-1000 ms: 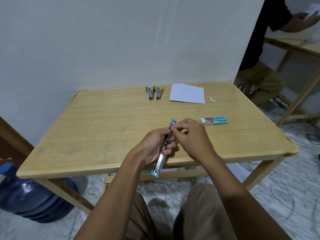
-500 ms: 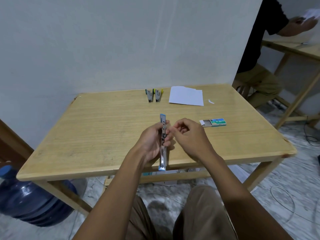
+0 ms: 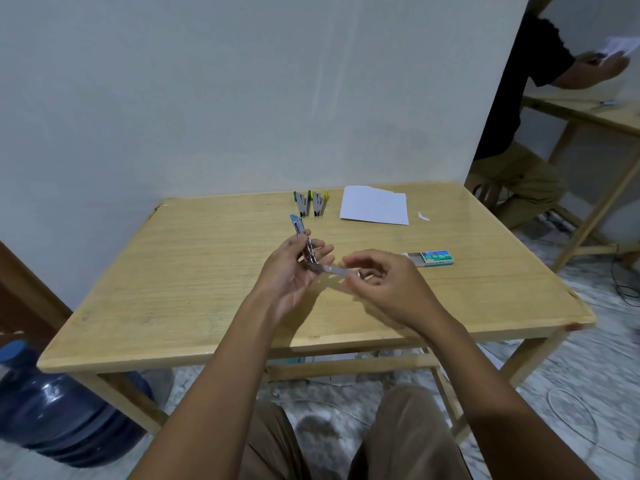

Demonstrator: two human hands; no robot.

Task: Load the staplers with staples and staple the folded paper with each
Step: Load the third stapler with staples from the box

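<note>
Blue stapler (image 3: 300, 237) hinged open, left hand (image 3: 289, 271) clamped on it, right hand (image 3: 384, 282) pinching its swung-out arm at 3 o'clock — blurred, so likely risk: arm snaps shut, staples misfeed.

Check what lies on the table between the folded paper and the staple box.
In the head view, a small white paper scrap lies just right of the folded paper; the rest of the stretch down to the staple box is bare table.
</note>
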